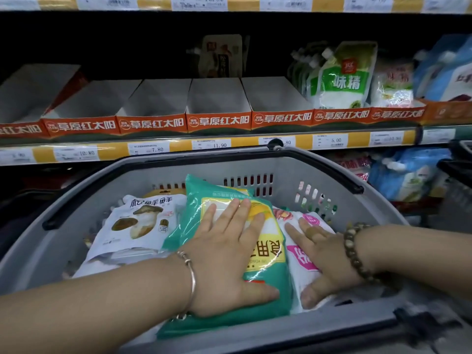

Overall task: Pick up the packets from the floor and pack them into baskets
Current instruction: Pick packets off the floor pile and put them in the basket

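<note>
A grey plastic basket (132,172) with black handles fills the lower half of the view. Inside it lie a white mushroom packet (135,226), a teal and yellow packet (204,200) and a white and pink packet (298,264). My left hand (229,254) lies flat, fingers straight, pressing on the teal and yellow packet. My right hand (321,256) rests with spread fingers on the white and pink packet, thumb at its near edge.
Behind the basket runs a shop shelf with empty white and orange display trays (217,121) and yellow price strips (158,149). Green and white pouches (342,77) and blue bags (406,172) stand at the right. A dark basket edge (459,159) shows far right.
</note>
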Demonstrator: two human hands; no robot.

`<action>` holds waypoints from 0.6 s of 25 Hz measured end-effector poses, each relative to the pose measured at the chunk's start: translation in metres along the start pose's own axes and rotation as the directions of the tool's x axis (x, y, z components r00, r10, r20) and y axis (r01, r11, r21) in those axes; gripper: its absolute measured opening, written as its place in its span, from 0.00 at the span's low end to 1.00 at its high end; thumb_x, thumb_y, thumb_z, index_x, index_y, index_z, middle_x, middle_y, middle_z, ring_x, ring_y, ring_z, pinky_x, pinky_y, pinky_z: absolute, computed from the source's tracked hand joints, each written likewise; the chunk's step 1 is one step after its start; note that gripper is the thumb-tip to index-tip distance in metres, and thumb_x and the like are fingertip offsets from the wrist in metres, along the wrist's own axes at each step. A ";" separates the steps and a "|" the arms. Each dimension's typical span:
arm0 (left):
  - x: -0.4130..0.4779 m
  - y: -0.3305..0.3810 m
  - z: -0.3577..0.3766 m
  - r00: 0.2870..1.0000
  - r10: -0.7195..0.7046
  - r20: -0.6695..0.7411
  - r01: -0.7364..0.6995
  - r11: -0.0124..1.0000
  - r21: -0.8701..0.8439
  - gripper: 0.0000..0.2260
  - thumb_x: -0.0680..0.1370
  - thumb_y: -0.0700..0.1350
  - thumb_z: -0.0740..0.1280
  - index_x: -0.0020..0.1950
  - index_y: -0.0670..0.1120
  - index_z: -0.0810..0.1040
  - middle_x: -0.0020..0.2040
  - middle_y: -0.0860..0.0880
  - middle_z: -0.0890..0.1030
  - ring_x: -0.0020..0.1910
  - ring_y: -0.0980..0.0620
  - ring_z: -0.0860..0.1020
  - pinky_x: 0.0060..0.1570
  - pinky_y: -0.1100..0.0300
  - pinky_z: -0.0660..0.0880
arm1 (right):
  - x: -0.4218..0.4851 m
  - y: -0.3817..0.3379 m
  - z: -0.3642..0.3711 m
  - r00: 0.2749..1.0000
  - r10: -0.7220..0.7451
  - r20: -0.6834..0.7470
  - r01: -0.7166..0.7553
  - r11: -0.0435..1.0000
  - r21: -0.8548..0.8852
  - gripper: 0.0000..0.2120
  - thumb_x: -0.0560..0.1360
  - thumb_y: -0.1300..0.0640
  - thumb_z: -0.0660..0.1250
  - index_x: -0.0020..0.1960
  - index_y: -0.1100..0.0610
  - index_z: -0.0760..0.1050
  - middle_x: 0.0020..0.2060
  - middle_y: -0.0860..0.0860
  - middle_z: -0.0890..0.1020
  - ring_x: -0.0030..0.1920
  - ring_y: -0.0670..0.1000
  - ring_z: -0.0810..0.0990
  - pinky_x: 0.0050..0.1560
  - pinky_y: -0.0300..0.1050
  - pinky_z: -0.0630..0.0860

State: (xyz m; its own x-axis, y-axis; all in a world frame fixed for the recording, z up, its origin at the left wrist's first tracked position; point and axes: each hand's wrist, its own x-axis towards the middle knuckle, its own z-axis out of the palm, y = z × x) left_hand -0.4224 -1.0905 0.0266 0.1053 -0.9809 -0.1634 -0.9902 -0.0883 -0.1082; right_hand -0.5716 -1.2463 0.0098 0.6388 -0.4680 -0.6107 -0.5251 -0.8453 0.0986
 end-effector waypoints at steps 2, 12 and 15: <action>0.004 0.002 0.000 1.000 -0.001 -0.025 0.000 1.000 -0.016 0.45 0.72 0.72 0.52 0.73 0.51 0.29 0.73 0.49 0.26 0.71 0.51 0.26 0.71 0.47 0.29 | 0.003 0.002 0.001 1.000 0.007 -0.027 -0.007 1.000 0.011 0.62 0.57 0.21 0.60 0.68 0.45 0.20 0.73 0.55 0.30 0.76 0.57 0.38 0.75 0.58 0.48; -0.022 -0.033 -0.021 0.983 -0.025 -0.181 -0.039 0.939 -0.342 0.28 0.76 0.59 0.61 0.75 0.54 0.60 0.75 0.55 0.60 0.73 0.56 0.60 0.67 0.66 0.56 | -0.039 -0.025 -0.037 0.820 -0.014 -0.572 0.185 0.953 0.241 0.30 0.75 0.45 0.64 0.74 0.46 0.57 0.71 0.44 0.67 0.66 0.44 0.69 0.53 0.29 0.62; -0.055 -0.057 -0.028 0.931 -0.177 -0.320 -0.014 0.857 -0.515 0.19 0.76 0.54 0.65 0.67 0.53 0.73 0.65 0.57 0.74 0.64 0.58 0.71 0.59 0.70 0.64 | -0.048 -0.064 -0.056 0.649 -0.050 -0.759 0.309 0.929 0.203 0.25 0.74 0.47 0.65 0.70 0.47 0.66 0.67 0.44 0.72 0.64 0.44 0.71 0.55 0.33 0.65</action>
State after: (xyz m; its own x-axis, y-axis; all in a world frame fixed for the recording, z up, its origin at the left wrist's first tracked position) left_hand -0.3744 -1.0368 0.0697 0.2440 -0.9528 0.1808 -0.8976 -0.1513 0.4140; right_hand -0.5369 -1.1838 0.0765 0.8677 -0.4572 0.1952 -0.4048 -0.8777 -0.2564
